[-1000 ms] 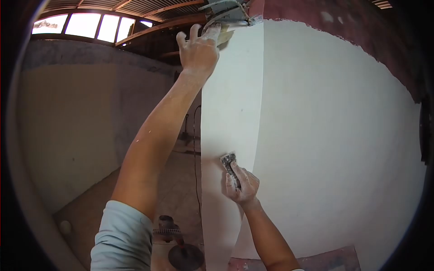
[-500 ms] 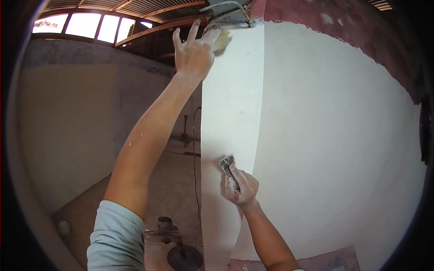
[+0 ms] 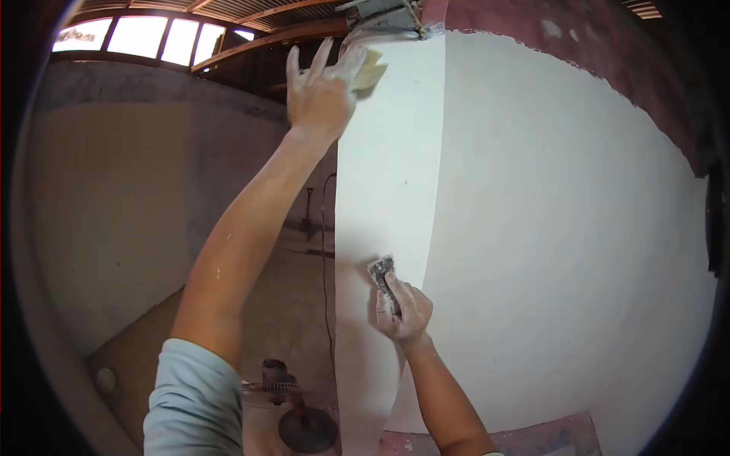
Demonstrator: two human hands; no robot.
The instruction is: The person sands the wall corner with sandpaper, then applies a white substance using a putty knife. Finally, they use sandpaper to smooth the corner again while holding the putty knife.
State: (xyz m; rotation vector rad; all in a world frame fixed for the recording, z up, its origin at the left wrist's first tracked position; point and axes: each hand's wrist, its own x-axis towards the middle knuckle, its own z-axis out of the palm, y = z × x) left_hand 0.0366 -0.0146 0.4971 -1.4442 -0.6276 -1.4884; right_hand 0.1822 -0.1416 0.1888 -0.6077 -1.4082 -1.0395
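My left hand (image 3: 323,99), dusted white, reaches high to the left edge of the white wall end (image 3: 389,167). Between its thumb side and the wall surface is a yellowish folded piece of sandpaper (image 3: 370,74); the other fingers are spread upward. Lower down, my right hand (image 3: 409,310), also coated in white dust, grips a small dark rectangular piece (image 3: 382,273) caked with white. Its thumb lies along the piece, whose upper end points up and left, close over the wall end. I cannot tell exactly what kind of tool this dark piece is.
To the right spreads a broad white wall (image 3: 563,213) below a dark red band (image 3: 585,45). A fan (image 3: 293,403) stands on the floor at lower left, near a hanging cord (image 3: 325,258). A shovel (image 3: 308,209) leans farther back. Metal and wires (image 3: 388,19) jut out overhead.
My left hand and the yellowish sandpaper have shifted slightly down and left along the wall end. My right hand keeps its grip, nearly in place. The view has tilted a little.
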